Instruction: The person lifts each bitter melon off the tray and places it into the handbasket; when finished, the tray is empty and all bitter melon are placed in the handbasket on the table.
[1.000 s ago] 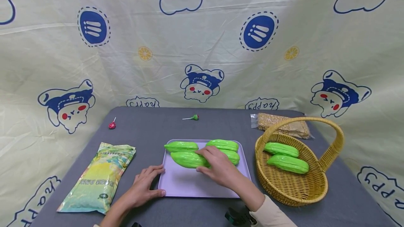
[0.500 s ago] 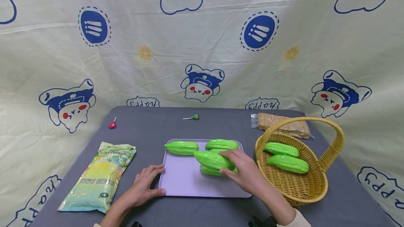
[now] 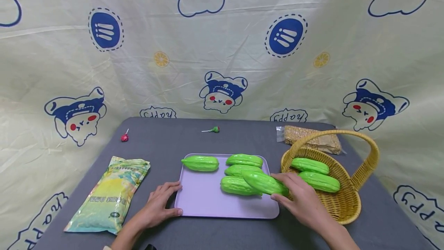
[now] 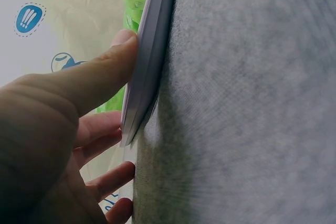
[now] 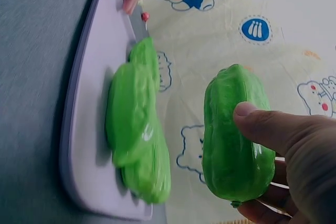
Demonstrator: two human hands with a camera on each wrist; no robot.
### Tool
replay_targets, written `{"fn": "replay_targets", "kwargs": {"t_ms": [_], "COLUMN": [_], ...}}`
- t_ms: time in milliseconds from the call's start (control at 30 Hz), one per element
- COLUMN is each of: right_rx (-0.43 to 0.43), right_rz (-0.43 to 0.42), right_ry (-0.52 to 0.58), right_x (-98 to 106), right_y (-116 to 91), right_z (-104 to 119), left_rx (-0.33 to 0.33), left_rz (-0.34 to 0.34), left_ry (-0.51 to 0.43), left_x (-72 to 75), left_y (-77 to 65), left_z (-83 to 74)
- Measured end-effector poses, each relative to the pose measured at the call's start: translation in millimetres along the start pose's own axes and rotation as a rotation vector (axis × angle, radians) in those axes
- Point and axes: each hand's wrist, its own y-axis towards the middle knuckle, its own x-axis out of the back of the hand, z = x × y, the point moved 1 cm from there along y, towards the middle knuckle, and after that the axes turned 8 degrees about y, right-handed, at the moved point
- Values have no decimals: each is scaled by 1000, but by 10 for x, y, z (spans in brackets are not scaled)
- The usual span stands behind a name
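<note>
My right hand (image 3: 301,200) grips a shiny green bitter melon (image 3: 260,182), with the thumb on one side and fingers behind in the right wrist view. It hangs over the right part of a lilac tray (image 3: 197,201). One bitter melon (image 3: 200,163) lies at the tray's back left, and three others are stacked in a column at its right. My left hand (image 3: 157,205) touches the tray's left edge; in the left wrist view its thumb (image 4: 110,64) lies straight against the rim. Right of the tray stands a wicker basket (image 3: 341,209) with two bitter melons (image 3: 319,181) in it.
A yellow-green printed bag (image 3: 109,200) lies at the left. Behind the basket, whose tall handle (image 3: 371,155) arches up, is a clear pack of grain (image 3: 308,139). Red (image 3: 124,137) and green (image 3: 216,129) lollipops lie farther back on the grey table.
My right hand has lifted one bitter melon from the middle of the tray and carried it right, toward the basket. My left hand has stayed at the tray's edge.
</note>
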Motion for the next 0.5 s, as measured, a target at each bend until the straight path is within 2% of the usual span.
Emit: {"fn": "replay_targets", "kwargs": {"t_ms": [167,500], "right_rx": [-14,-106], "right_rz": [-9,-5], "right_ry": [-45,-122], "right_x": [141,359], "right_y": [-119,-333], "right_z": [-81,-265], "left_rx": [5,7], "left_rz": [-1,3], "left_ry": [5,6], "left_x": [-2,-10], "left_y": [-1,-1], "left_z": [6,8]}}
